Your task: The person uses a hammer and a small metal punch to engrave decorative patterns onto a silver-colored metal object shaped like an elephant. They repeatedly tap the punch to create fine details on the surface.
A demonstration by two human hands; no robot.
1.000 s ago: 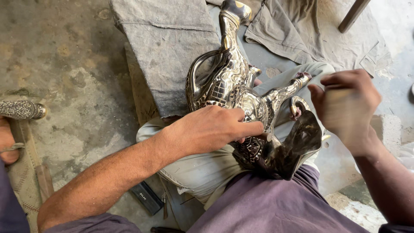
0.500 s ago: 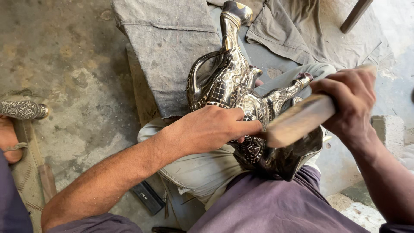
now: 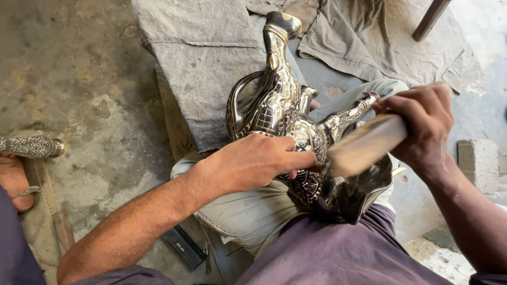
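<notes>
A shiny engraved metal ewer (image 3: 280, 111) with a long neck, a curved handle and a slim spout lies across my lap. My left hand (image 3: 253, 161) presses down on its belly, the fingers closed around a small tool whose tip is hidden. My right hand (image 3: 422, 126) grips a pale wooden mallet (image 3: 364, 145), blurred by motion, right beside my left fingertips. A dark cloth (image 3: 359, 195) sits under the ewer's base.
A grey cloth (image 3: 200, 58) covers a block ahead of my knee. Another engraved metal piece (image 3: 31, 146) lies at the left by a sandalled foot (image 3: 13, 182). A small black box (image 3: 182, 245) sits on the concrete floor. A stone block (image 3: 478, 158) stands at the right.
My right hand swung the mallet down from a raised position to my left fingertips. The left hand and ewer stayed put.
</notes>
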